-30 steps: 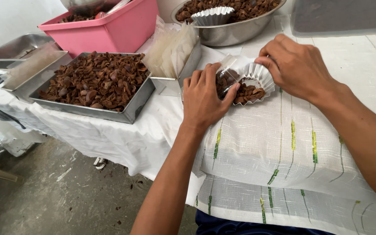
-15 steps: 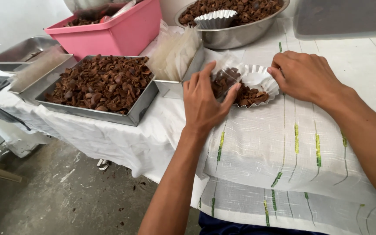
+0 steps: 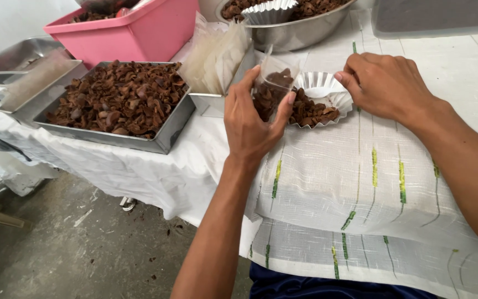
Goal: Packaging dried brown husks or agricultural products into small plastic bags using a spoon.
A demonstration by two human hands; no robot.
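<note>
Right now the left hand (image 3: 248, 123) is closed around a small clear bag (image 3: 273, 83) partly filled with brown dried pieces, thumb on one side and fingers on the other, holding it upright over the near edge of a fluted foil tray (image 3: 323, 94). The right hand (image 3: 385, 86) pinches the tray's far rim between thumb and fingertips, the other fingers curled. Brown pieces lie heaped in the tray beside the bag. Both rest on a white cloth with green stripes (image 3: 372, 194). Just left stands a stack of empty clear bags (image 3: 212, 55), then a rectangular metal pan (image 3: 118, 102) full of the same pieces. Behind are a pink tub (image 3: 139, 33) and a steel bowl (image 3: 294, 30).
</note>
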